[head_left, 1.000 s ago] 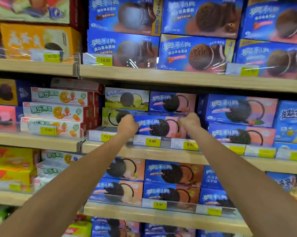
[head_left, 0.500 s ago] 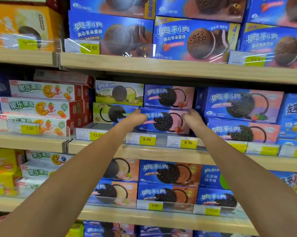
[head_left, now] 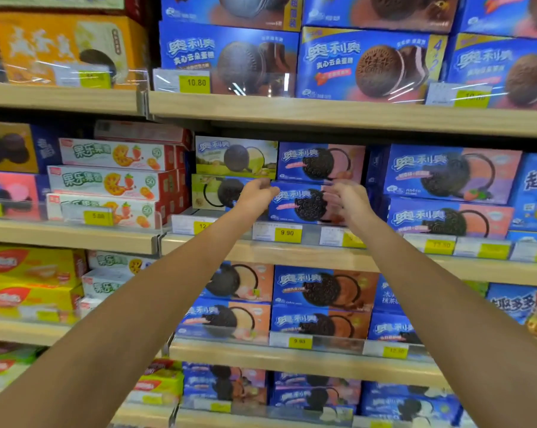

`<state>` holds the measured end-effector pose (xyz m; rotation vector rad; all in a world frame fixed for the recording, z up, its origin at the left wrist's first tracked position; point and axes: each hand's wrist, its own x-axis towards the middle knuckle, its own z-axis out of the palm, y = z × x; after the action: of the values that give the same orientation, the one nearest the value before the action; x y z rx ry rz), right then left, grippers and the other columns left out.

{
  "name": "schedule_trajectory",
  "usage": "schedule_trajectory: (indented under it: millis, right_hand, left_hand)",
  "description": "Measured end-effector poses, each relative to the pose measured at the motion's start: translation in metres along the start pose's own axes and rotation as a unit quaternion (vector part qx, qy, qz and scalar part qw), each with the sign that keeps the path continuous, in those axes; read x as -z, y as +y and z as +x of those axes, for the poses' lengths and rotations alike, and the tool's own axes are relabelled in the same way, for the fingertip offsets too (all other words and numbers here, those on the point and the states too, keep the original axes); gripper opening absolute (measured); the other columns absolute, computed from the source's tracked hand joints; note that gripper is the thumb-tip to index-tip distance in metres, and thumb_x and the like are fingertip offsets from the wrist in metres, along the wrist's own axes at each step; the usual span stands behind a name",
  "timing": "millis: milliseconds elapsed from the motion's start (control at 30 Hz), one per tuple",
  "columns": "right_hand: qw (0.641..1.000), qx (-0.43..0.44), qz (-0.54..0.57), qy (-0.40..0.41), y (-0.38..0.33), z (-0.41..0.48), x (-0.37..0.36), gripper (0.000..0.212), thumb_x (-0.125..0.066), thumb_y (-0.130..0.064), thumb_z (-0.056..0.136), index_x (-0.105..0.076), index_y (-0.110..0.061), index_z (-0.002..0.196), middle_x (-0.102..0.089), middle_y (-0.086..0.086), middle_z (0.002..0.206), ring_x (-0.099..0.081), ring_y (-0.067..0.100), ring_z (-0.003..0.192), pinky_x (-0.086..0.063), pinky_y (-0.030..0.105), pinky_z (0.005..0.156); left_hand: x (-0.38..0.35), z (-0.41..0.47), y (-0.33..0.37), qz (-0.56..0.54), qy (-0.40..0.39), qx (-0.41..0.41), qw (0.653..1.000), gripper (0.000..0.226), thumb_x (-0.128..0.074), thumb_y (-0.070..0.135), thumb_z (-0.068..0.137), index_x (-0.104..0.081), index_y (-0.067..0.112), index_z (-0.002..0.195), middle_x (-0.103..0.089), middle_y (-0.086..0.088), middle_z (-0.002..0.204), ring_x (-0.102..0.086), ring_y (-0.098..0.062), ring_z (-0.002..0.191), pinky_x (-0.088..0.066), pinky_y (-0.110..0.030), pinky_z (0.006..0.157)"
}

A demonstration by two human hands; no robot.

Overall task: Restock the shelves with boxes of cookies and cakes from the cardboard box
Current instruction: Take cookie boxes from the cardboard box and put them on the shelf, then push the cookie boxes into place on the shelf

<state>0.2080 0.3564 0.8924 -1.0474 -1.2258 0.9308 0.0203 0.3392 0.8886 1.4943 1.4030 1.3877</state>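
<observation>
Blue-pink cookie box [head_left: 304, 203] | on shelf [head_left: 291, 251] | between left fingers [head_left: 268, 190], right fingers [head_left: 333, 197]

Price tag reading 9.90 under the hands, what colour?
Yellow price tag, black digits; head view.

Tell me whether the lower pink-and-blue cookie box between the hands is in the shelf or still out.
In: the lower pink-and-blue box sits on the shelf under its twin, both hands open beside it.

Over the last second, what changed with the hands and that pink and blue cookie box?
Both hands have let go: the left hand and right hand drew back, fingers loosening, off the ends of the pink and blue cookie box. The box stayed on its shelf under its twin; neighbouring stacks are unchanged.
</observation>
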Motion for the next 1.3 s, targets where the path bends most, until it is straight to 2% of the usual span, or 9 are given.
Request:
schedule_trajectory:
  millis: [133,333,467,633,733,933,1067,1200,1300]
  right_hand:
    - [0.995,0.017,0.078,-0.051,0.002,-0.048,-0.025,0.011,-0.046,-0.014,0.095,-0.057,-0.013,0.098,-0.067,0.009,0.095,-0.067,0.018,0.077,-0.053,0.024,0.062]
    - [0.990,-0.020,0.074,-0.117,0.037,-0.136,-0.066,0.011,-0.051,-0.011,0.091,-0.061,-0.012,0.089,-0.068,0.007,0.074,-0.064,0.013,0.055,-0.052,0.021,0.051]
    - [0.984,-0.100,0.021,-0.147,0.101,-0.189,-0.095,0.020,-0.048,-0.001,0.090,-0.061,-0.014,0.080,-0.067,-0.001,0.055,-0.061,0.010,0.045,-0.046,0.019,0.043]
    - [0.958,-0.208,-0.034,-0.195,0.214,-0.242,-0.124,0.012,-0.052,-0.004,0.093,-0.059,-0.011,0.086,-0.063,0.008,0.065,-0.057,0.010,0.045,-0.040,0.018,0.036]
    - [0.933,-0.279,-0.081,-0.213,0.290,-0.285,-0.131,0.006,-0.056,-0.011,0.093,-0.060,-0.012,0.088,-0.066,-0.003,0.055,-0.060,0.007,0.046,-0.049,0.021,0.046]
    - [0.855,-0.445,-0.145,-0.224,0.453,-0.381,-0.130,0.015,-0.052,-0.012,0.094,-0.058,-0.018,0.081,-0.066,-0.001,0.060,-0.060,0.012,0.051,-0.045,0.026,0.057]
    - [0.781,-0.527,-0.216,-0.257,0.554,-0.443,-0.115,0.019,-0.046,-0.013,0.097,-0.059,-0.005,0.109,-0.064,0.008,0.083,-0.059,0.020,0.067,-0.046,0.028,0.062]
    - [0.695,-0.600,-0.265,-0.296,0.658,-0.513,-0.092,0.028,-0.044,-0.016,0.099,-0.054,-0.002,0.120,-0.062,0.013,0.098,-0.060,0.025,0.077,-0.047,0.030,0.064]
    - [0.645,-0.640,-0.291,-0.298,0.730,-0.564,-0.071,0.019,-0.043,-0.015,0.098,-0.054,-0.008,0.111,-0.062,0.013,0.098,-0.058,0.024,0.073,-0.045,0.028,0.063]
  left_hand:
    - [0.012,-0.046,0.003,-0.161,0.022,0.040,0.986,0.037,-0.055,0.012,0.093,-0.052,0.004,0.129,-0.059,-0.005,0.089,-0.056,-0.015,0.079,-0.044,-0.023,0.066]
    - [0.038,-0.123,-0.045,-0.170,0.044,0.060,0.983,0.011,-0.059,0.017,0.086,-0.057,0.021,0.076,-0.059,0.003,0.078,-0.054,-0.008,0.067,-0.040,-0.020,0.056]
    - [0.061,-0.172,-0.129,-0.115,0.045,0.138,0.983,0.013,-0.054,0.017,0.091,-0.057,0.021,0.079,-0.059,0.001,0.084,-0.056,-0.008,0.071,-0.037,-0.023,0.062]
    - [0.077,-0.233,-0.249,-0.100,0.039,0.282,0.953,0.007,-0.053,0.021,0.091,-0.059,0.018,0.088,-0.059,0.006,0.082,-0.058,-0.004,0.068,-0.035,-0.023,0.059]
    - [0.079,-0.281,-0.327,-0.110,0.038,0.375,0.920,0.004,-0.051,0.020,0.092,-0.054,0.017,0.091,-0.054,0.005,0.080,-0.051,-0.007,0.068,-0.032,-0.023,0.057]
    - [0.061,-0.382,-0.483,-0.103,0.052,0.533,0.838,0.016,-0.045,0.012,0.094,-0.053,0.016,0.081,-0.057,0.009,0.055,-0.053,-0.002,0.048,-0.032,-0.017,0.047]
    - [0.036,-0.456,-0.575,-0.118,0.074,0.615,0.776,0.023,-0.040,0.010,0.097,-0.051,0.021,0.080,-0.053,0.003,0.077,-0.050,-0.006,0.062,-0.024,-0.023,0.055]
    - [-0.002,-0.531,-0.668,-0.093,0.030,0.660,0.745,0.026,-0.041,0.005,0.097,-0.048,0.019,0.077,-0.053,-0.008,0.091,-0.053,0.000,0.057,-0.037,-0.009,0.040]
    - [-0.039,-0.586,-0.737,-0.088,0.027,0.690,0.718,0.029,-0.045,0.003,0.094,-0.048,0.023,0.072,-0.051,-0.008,0.102,-0.054,-0.019,0.083,-0.048,-0.016,0.062]
